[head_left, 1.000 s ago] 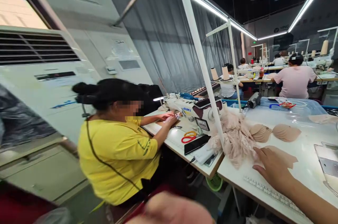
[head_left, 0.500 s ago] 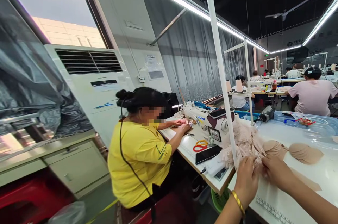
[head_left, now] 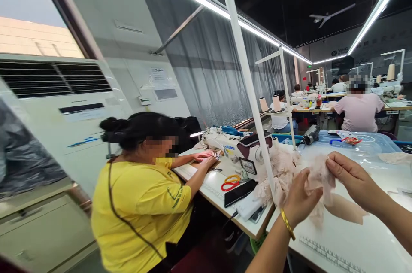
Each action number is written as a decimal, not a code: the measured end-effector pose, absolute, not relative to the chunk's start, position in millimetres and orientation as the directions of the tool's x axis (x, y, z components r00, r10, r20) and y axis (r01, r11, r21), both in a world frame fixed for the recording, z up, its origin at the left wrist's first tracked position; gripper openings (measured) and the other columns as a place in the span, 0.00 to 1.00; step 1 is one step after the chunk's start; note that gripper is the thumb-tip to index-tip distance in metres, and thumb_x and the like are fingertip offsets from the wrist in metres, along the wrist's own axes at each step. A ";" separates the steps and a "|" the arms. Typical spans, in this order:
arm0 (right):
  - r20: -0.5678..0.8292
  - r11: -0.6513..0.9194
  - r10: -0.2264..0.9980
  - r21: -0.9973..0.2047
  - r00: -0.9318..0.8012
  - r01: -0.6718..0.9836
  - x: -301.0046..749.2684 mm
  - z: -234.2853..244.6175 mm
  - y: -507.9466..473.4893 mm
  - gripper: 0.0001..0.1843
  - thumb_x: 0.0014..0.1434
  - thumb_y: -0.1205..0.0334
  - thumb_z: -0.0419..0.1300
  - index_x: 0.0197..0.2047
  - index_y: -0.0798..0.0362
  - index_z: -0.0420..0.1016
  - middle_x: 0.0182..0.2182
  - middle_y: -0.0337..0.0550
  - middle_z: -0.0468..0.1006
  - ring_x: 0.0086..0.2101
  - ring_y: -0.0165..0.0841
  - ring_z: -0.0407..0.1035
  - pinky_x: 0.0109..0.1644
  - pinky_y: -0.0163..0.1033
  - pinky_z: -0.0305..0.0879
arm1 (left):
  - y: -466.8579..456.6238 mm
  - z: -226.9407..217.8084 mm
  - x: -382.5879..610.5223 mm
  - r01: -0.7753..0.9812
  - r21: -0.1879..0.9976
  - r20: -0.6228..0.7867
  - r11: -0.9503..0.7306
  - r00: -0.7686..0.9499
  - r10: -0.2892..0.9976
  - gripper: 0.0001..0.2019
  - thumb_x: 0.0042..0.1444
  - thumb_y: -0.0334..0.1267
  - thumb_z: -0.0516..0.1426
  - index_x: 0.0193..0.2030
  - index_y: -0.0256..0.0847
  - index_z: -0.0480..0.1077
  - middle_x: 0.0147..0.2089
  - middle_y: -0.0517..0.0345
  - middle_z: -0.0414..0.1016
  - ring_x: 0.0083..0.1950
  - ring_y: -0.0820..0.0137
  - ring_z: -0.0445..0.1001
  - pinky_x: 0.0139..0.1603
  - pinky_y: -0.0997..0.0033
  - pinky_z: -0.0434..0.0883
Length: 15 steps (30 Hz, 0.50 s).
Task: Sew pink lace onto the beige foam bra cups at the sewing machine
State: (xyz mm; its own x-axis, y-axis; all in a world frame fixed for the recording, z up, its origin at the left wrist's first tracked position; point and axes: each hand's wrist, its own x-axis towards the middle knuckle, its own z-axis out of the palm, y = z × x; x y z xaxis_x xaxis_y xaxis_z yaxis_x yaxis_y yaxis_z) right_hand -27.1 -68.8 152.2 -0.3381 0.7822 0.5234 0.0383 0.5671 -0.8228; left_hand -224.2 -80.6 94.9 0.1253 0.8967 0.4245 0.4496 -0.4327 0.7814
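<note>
My left hand (head_left: pixel 298 202), with a gold bangle on its wrist, and my right hand (head_left: pixel 352 180) are both closed on a piece of beige lace fabric (head_left: pixel 317 178), held up above the white table (head_left: pixel 354 238). The piece hangs down between the two hands. Just left of them a heap of the same beige lace (head_left: pixel 281 170) lies on the table by a white pole (head_left: pixel 249 88).
A co-worker in a yellow shirt (head_left: pixel 141 208) sews at a white sewing machine (head_left: pixel 231 146) on the left table, with red and yellow scissors (head_left: pixel 230 183) and a dark phone (head_left: pixel 240 191) nearby. A clear plastic bin (head_left: pixel 360 146) stands behind my hands. More people sit further back.
Both hands have lifted a lace piece off the heap and up from the table. A second ago only my right hand lay on the table.
</note>
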 end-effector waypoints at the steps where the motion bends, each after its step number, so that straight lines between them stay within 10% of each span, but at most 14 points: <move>1: 0.513 0.543 0.806 -0.839 -0.294 0.025 -17.2 143.6 -78.8 0.26 0.74 0.35 0.50 0.36 0.47 0.68 0.28 0.35 0.65 0.29 0.33 0.63 0.33 0.36 0.66 | -83.5 97.9 -217.9 0.399 0.820 0.351 -0.411 0.217 0.911 0.14 0.58 0.46 0.64 0.46 0.40 0.76 0.48 0.50 0.80 0.51 0.57 0.77 0.57 0.56 0.75; 4: 0.473 0.476 0.879 -0.875 -0.056 0.091 24.8 107.9 -104.8 0.27 0.77 0.36 0.42 0.41 0.46 0.68 0.30 0.37 0.67 0.29 0.32 0.65 0.32 0.35 0.68 | -94.9 92.5 -212.2 0.275 0.889 0.206 -0.365 0.473 0.857 0.22 0.61 0.57 0.62 0.28 0.39 0.71 0.25 0.61 0.69 0.29 0.70 0.69 0.32 0.72 0.69; 8: 0.422 0.319 0.895 -0.831 0.143 0.456 110.0 56.6 -136.6 0.27 0.77 0.38 0.44 0.41 0.46 0.74 0.29 0.37 0.71 0.29 0.35 0.68 0.33 0.37 0.70 | -84.2 69.6 -223.4 0.184 0.982 -0.108 -0.033 0.703 0.703 0.32 0.59 0.70 0.61 0.30 0.36 0.74 0.22 0.63 0.65 0.22 0.77 0.58 0.25 0.75 0.54; 15: 0.538 -0.021 0.800 -0.417 0.265 0.909 278.1 1.6 -216.8 0.25 0.69 0.39 0.53 0.38 0.47 0.83 0.37 0.56 0.85 0.37 0.51 0.76 0.40 0.55 0.71 | -84.0 78.3 -166.5 0.056 0.992 -0.122 0.113 0.651 0.749 0.29 0.56 0.62 0.68 0.50 0.37 0.82 0.29 0.57 0.77 0.35 0.66 0.72 0.44 0.68 0.67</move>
State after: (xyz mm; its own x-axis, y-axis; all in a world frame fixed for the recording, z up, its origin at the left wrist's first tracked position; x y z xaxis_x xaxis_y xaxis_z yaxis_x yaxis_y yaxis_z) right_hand 278.1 -216.8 1.6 0.2652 0.8003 0.5378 0.9089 -0.0212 -0.4166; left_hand -166.5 -84.0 78.3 0.6512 0.7491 -0.1219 0.0557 0.1131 0.9920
